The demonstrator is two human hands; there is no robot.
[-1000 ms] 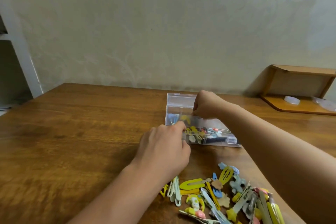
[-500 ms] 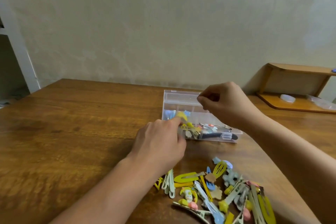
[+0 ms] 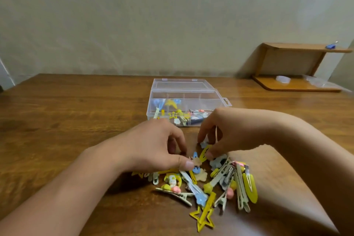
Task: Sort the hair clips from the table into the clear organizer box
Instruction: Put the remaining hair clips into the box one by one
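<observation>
Both hands, right hand [image 3: 226, 136] and left hand [image 3: 153, 149], fingers curled, touch clips [image 3: 203, 161].

Bare wooden table [image 3: 67, 120] stretches wide to the left of the clear organizer box [image 3: 183, 101], an easy way in. The box's raised lid walls off its far side. Near the front edge, the heap of hair clips [image 3: 210, 182] crowds the approach, with both hands low over it.

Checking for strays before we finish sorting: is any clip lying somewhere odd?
Yes: a blue clip sits on top of the wooden shelf at far right, away from the pile of clips and the organizer box.
</observation>
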